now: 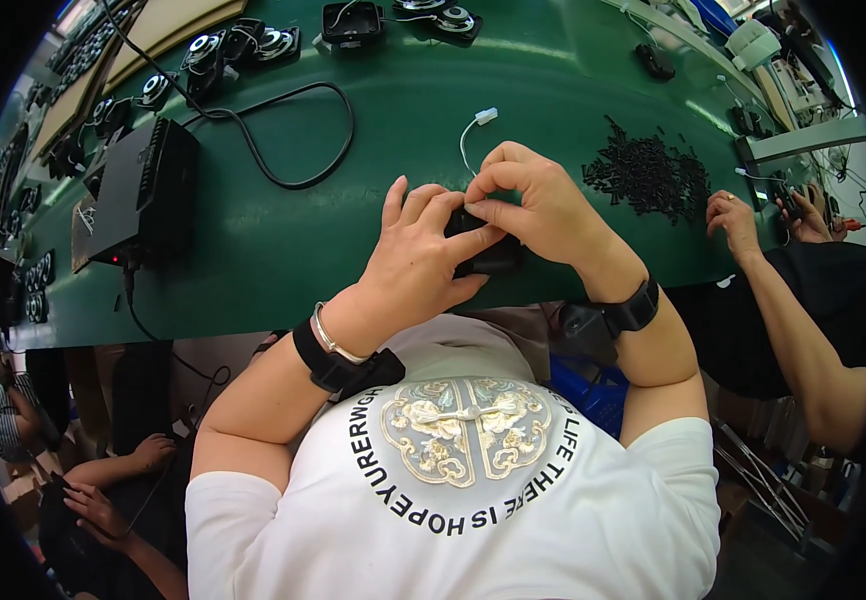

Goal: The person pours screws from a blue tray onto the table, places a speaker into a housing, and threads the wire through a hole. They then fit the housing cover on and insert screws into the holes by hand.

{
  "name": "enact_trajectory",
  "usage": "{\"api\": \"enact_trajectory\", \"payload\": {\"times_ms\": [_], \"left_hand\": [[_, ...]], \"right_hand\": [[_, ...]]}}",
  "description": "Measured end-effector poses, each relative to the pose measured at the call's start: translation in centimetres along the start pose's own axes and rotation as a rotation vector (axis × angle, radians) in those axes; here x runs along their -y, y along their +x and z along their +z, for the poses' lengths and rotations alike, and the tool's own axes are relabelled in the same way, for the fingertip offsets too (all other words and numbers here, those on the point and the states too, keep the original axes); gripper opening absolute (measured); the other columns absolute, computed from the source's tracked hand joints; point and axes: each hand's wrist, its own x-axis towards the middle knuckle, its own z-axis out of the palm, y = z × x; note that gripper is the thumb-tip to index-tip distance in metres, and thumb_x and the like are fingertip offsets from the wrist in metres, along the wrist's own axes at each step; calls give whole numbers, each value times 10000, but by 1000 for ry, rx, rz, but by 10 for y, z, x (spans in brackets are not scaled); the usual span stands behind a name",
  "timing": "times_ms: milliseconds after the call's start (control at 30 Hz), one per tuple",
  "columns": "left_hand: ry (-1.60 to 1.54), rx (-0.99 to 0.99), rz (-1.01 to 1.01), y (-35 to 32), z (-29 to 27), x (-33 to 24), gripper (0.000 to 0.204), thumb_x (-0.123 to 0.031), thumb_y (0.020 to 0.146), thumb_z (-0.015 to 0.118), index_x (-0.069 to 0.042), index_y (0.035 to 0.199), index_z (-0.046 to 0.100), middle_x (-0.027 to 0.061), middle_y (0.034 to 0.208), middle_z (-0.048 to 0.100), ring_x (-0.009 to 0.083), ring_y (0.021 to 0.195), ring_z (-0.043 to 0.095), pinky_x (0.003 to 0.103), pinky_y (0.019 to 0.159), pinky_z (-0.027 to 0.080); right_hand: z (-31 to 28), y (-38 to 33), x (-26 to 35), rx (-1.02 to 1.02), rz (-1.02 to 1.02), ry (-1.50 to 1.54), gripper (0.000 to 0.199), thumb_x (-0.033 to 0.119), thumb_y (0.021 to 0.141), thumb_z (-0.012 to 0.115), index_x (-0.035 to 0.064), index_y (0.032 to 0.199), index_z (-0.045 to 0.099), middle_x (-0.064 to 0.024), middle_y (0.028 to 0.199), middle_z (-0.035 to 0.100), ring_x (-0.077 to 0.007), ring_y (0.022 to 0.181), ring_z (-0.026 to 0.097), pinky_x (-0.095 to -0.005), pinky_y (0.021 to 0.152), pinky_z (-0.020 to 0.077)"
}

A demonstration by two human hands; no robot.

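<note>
A small black housing (494, 262) lies on the green table in front of me, mostly covered by my hands. My left hand (415, 252) grips it from the left, the index finger stretched across its top. My right hand (536, 203) is closed, thumb and index finger pinched together at the housing's far left edge; what sits between those fingertips is hidden. From behind the right fingers a thin white cable (466, 147) curves away to a white plug (487, 116) on the table.
Right of my hands lies a heap of small black pieces (648, 170). A black power box (143, 195) stands left, near a looping black cord (351, 120). Speakers in black housings (273, 42) line the far side. A co-worker's hand (733, 222) rests at the right.
</note>
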Motion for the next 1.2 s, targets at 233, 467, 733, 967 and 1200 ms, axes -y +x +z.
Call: {"api": "enact_trajectory", "payload": {"times_ms": [233,467,733,967,1200], "left_hand": [[-2,10,-4,0,0,1,468,-235,649,825,-231,1098,696,106,1205,535,331,1222,461,647,1086,239],[-2,18,-1,3,-2,0,508,-226,638,835,-236,1125,692,110,1209,547,332,1211,474,650,1085,242],[-36,104,52,9,-17,3,570,-197,610,841,-230,1160,695,136,1162,590,336,1175,510,542,1090,327],[-46,130,272,58,-33,27,598,-179,590,827,-209,1173,697,148,1146,602,339,1120,544,469,1011,436],[4,-85,355,226,-20,76,580,-298,663,788,-211,1225,674,164,1183,606,343,1107,545,435,1001,436]], "right_hand": [[4,3,-6,44,17,39,101,56,791,728,33,883,692,-46,887,571,-172,798,578,-285,694,474],[-11,1,4,33,27,-98,154,58,791,731,36,941,700,-43,912,590,-158,807,585,-270,685,471],[-59,-62,-40,-412,73,33,123,38,852,694,6,970,676,-4,896,611,-80,769,567,-226,659,449],[-48,-126,-77,-807,210,-85,41,29,894,656,6,926,664,17,788,587,-55,672,521,-197,617,421],[-50,-114,-50,-764,214,-66,10,4,881,642,1,879,633,-1,757,547,-65,634,476,-217,566,381]]}}
